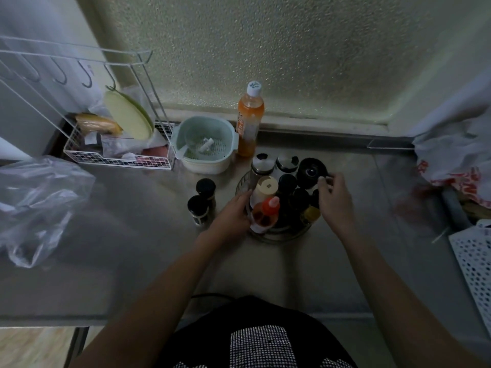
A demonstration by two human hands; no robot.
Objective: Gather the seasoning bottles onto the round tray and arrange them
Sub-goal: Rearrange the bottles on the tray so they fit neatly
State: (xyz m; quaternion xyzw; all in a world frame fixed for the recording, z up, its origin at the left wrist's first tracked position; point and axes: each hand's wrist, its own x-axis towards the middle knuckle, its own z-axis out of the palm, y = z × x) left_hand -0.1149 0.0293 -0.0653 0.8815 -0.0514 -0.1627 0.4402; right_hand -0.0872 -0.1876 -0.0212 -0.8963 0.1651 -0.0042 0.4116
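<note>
A round metal tray on the counter holds several seasoning bottles: a red-capped sauce bottle, a beige-capped bottle, dark-capped bottles, two silver-lidded shakers and a large black-lidded jar. My left hand rests against the tray's left side, fingers touching the beige-capped and red-capped bottles. My right hand is at the tray's right side, fingertips pinching the rim of the black-lidded jar. Two black-capped spice jars stand on the counter just left of the tray, apart from it.
A tall orange bottle and a pale green strainer bowl stand behind the tray. A white wire rack is at the back left, a clear plastic bag at the left, a white bag and perforated basket at the right.
</note>
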